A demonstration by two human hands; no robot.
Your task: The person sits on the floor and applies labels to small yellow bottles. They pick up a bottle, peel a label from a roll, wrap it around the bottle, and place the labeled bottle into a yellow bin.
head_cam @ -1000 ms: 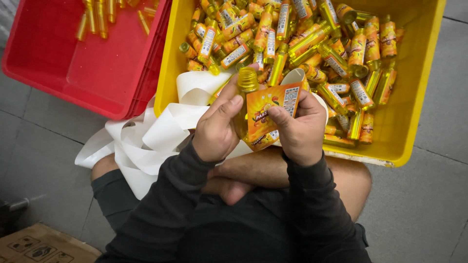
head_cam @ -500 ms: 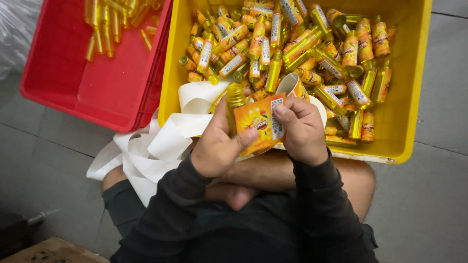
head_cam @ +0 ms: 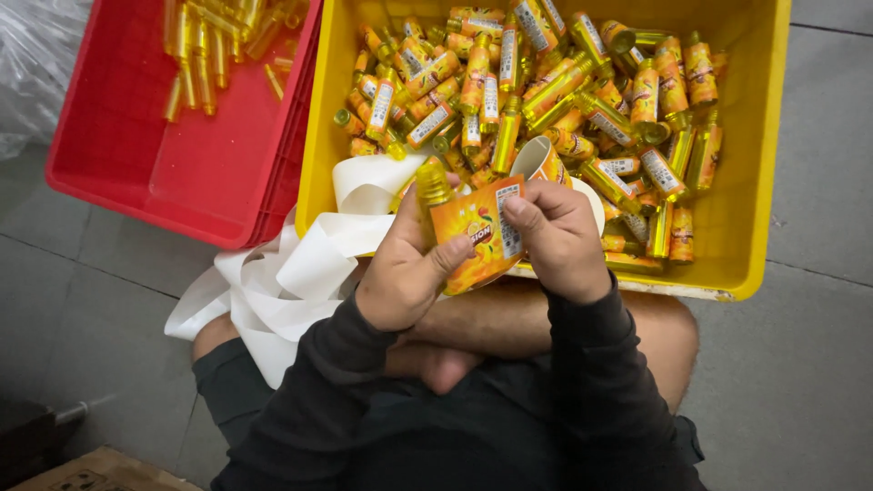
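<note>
Left hand point(head_cam: 405, 273): closed around a small yellow bottle point(head_cam: 433, 186), held upright over the near edge of the yellow bin point(head_cam: 773, 164). The capped neck shows above the fingers; the thumb presses on an orange label point(head_cam: 477, 235) lying against the bottle's front.

Right hand point(head_cam: 559, 241): closed on the right edge of the label, thumb on its face, fingers curled behind. The label is partly wrapped; its right portion stands off the bottle.

Yellow bin: holds a loose pile of labelled bottles point(head_cam: 546, 86), lying in all directions, thickest at the far and middle parts. The right wall and near right corner show bare floor. A label roll point(head_cam: 538, 156) stands among the bottles, just beyond the right hand.

Red bin point(head_cam: 118, 155): sits left of the yellow bin, touching it. Unlabelled bottles point(head_cam: 205, 45) lie grouped in its far part; the near part is bare.

White backing strip point(head_cam: 291, 264): runs from the near left corner of the yellow bin over its rim and heaps in loops on the person's left knee and the tiled floor point(head_cam: 800, 364).

A cardboard box point(head_cam: 91, 473) shows at the lower left corner.
</note>
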